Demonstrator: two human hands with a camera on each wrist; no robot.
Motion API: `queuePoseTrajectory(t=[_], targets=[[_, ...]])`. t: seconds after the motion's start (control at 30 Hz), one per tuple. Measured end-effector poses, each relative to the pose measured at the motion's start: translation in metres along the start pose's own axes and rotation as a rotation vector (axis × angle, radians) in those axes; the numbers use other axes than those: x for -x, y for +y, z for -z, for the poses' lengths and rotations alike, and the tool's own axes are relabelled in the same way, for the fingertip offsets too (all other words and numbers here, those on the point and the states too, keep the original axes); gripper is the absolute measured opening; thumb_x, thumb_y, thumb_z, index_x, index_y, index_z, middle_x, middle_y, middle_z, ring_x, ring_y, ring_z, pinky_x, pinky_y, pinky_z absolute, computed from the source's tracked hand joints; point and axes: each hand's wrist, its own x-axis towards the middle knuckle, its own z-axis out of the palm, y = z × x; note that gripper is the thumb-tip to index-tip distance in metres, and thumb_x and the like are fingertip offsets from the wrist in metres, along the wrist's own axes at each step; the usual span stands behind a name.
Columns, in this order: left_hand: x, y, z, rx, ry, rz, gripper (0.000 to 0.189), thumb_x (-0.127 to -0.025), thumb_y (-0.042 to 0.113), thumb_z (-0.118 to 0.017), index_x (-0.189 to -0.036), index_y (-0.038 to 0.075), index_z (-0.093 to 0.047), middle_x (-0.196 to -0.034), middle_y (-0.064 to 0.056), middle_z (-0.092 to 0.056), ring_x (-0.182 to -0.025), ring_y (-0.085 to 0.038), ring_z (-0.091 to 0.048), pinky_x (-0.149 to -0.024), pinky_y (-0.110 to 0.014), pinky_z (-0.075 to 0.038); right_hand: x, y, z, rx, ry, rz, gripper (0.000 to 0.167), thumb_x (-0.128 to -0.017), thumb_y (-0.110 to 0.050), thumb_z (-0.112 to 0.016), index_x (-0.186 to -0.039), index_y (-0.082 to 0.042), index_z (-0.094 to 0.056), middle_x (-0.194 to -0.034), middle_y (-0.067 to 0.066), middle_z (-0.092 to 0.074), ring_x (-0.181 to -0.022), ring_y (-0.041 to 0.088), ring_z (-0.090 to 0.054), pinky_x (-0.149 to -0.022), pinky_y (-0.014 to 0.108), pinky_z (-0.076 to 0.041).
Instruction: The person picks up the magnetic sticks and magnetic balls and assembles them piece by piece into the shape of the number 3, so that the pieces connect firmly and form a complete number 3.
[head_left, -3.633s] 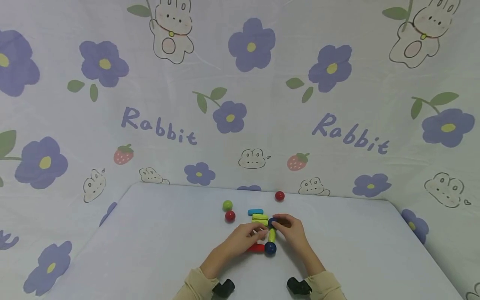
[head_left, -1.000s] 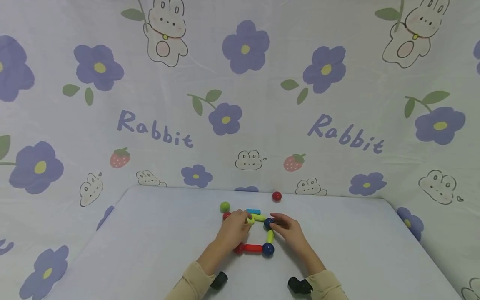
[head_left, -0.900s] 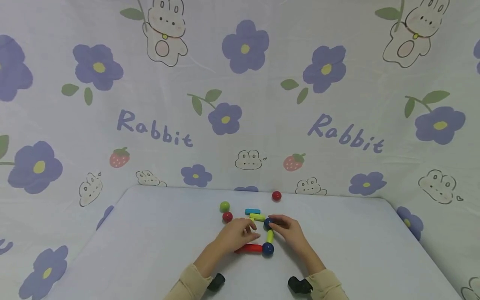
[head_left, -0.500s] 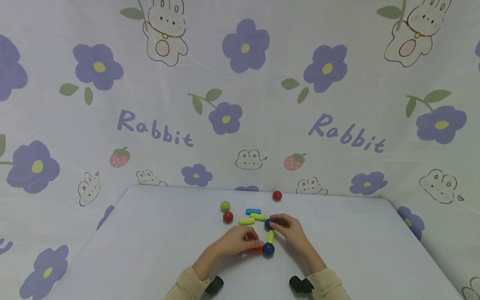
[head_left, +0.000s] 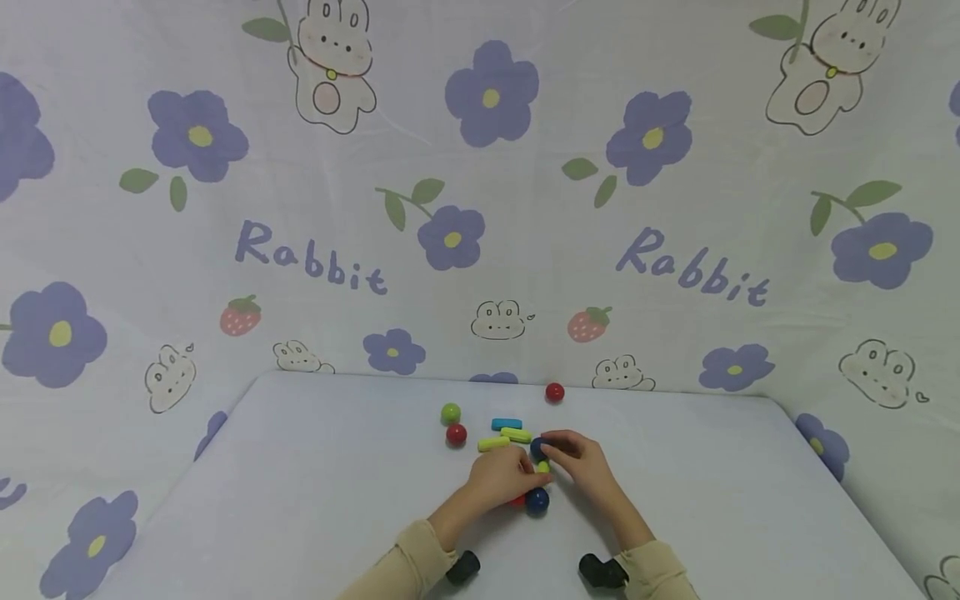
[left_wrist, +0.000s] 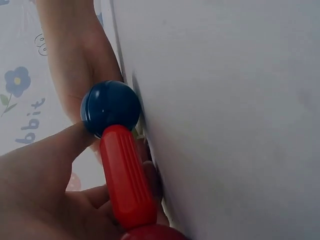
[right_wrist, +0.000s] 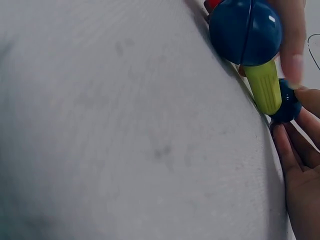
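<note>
A joined chain of magnetic balls and rods lies on the table. In the head view my right hand point(head_left: 585, 461) pinches its far dark blue ball point(head_left: 537, 448) between thumb and fingers. A yellow-green rod point(right_wrist: 263, 87) links that ball to the near dark blue ball point(head_left: 537, 501). My left hand point(head_left: 504, 477) reaches over the chain, thumb and fingers on either side of the yellow-green rod, pinching it. Beneath the left palm a red rod point(left_wrist: 126, 175) runs from the near blue ball to a red ball point(left_wrist: 154, 233), both mostly hidden from the head camera.
Beyond the hands lie a loose yellow-green rod point(head_left: 493, 444), another yellow-green rod point(head_left: 516, 435) and a blue rod point(head_left: 507, 424). A red ball point(head_left: 456, 434) and a green ball point(head_left: 450, 412) sit left of them. Another red ball point(head_left: 554, 392) is near the table's back edge.
The left hand has set a loose yellow-green rod down to the left, drawn back to the red rod, then moved right to the chain's yellow-green rod. The right hand stays at the far blue ball.
</note>
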Motion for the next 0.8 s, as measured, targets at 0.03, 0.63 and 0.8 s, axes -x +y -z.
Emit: queuePoseTrajectory(t=[0.03,0.63,0.8], targets=[[-0.001,0.001,-0.001,0.001,0.006,0.017,0.038,-0.082,0.053,-0.071,-0.08,0.015,-0.07,-0.064,0.01,-0.058,-0.059,-0.007,-0.05,-0.05,-0.022,-0.037,0.0,0.0,0.0,-0.001,0.002,0.0,0.035,-0.096,-0.016,-0.061,-0.126,0.001,-0.06,-0.125,0.02,-0.064,-0.117,0.03,-0.061,-0.101,0.037,-0.05],[-0.002,0.003,0.0,0.198,0.021,0.136,0.028,-0.083,0.037,-0.075,-0.085,0.009,-0.075,-0.072,0.004,-0.068,-0.065,-0.008,-0.054,-0.058,-0.021,-0.043,-0.02,0.04,-0.004,-0.083,0.03,0.005,0.036,-0.095,-0.026,-0.063,-0.128,-0.01,-0.062,-0.128,0.012,-0.065,-0.115,0.018,-0.062,-0.092,0.022,-0.053],[0.001,-0.002,0.007,0.239,-0.054,0.064,0.032,-0.085,0.038,-0.074,-0.094,0.007,-0.075,-0.077,0.002,-0.067,-0.068,-0.01,-0.055,-0.061,-0.022,-0.045,-0.017,0.038,-0.003,-0.073,0.009,0.009,0.036,-0.096,-0.024,-0.062,-0.127,-0.008,-0.063,-0.128,0.013,-0.065,-0.119,0.025,-0.06,-0.099,0.033,-0.051]])
